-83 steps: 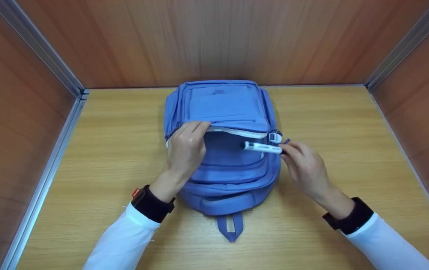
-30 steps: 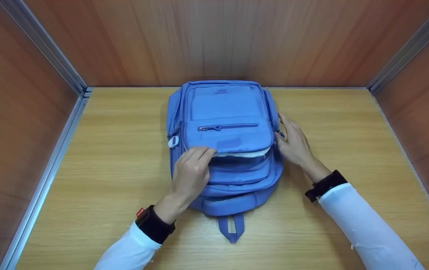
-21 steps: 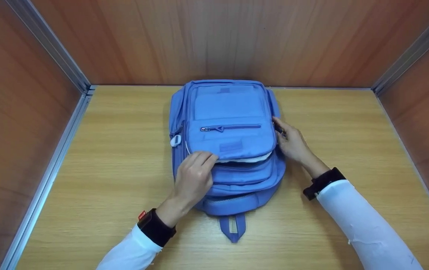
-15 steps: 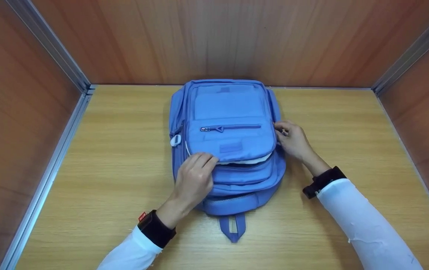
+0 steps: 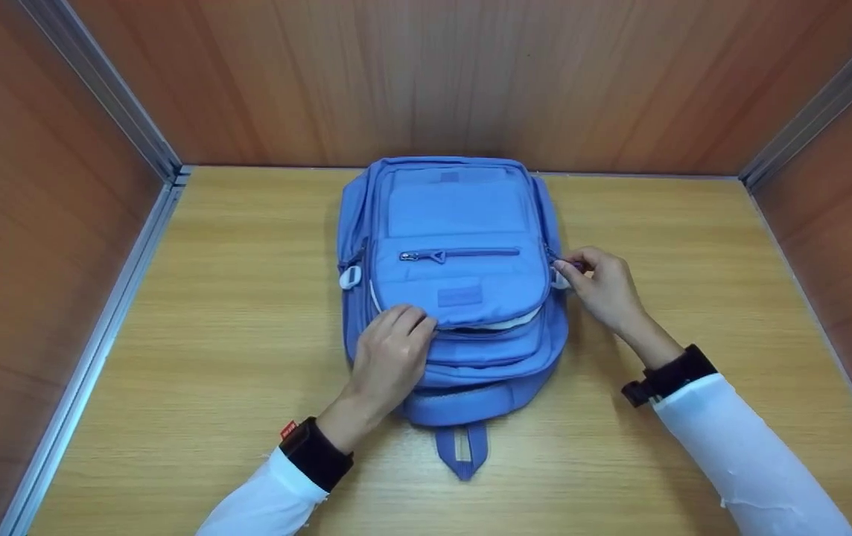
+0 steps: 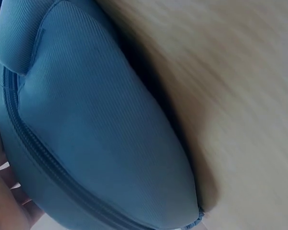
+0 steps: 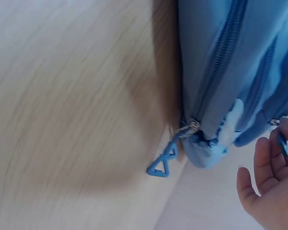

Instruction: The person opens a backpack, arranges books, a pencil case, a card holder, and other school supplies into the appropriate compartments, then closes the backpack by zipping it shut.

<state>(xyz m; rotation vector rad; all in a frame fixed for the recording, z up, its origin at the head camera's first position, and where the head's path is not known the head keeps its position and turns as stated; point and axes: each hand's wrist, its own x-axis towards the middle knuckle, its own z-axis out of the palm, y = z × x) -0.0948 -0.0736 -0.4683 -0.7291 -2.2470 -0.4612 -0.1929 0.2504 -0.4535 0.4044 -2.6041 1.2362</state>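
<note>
A blue backpack (image 5: 459,208) lies front up on the wooden table, its carry loop towards me. My left hand (image 5: 392,350) pinches the lower edge of its front flap (image 5: 485,275), and a narrow gap with white lining (image 5: 514,323) shows beside the fingers. At the bag's right side, my right hand (image 5: 608,294) pinches a zipper pull between thumb and fingers. The right wrist view shows this blue zipper pull (image 7: 284,144) at the fingertips. In the left wrist view, part of my left hand (image 6: 7,196) appears behind the bag's rounded end.
Wood panels (image 5: 426,82) close off the back and both sides, joined by metal corner strips (image 5: 109,89). A second pair of triangular zipper pulls (image 7: 159,165) hangs near the table in the right wrist view. White buckles (image 5: 350,278) sit at the bag's sides.
The slim white pen-like item that my right hand held over the opened pocket is out of sight. My left hand has brought the flap down towards me. My right hand now holds the zipper pull.
</note>
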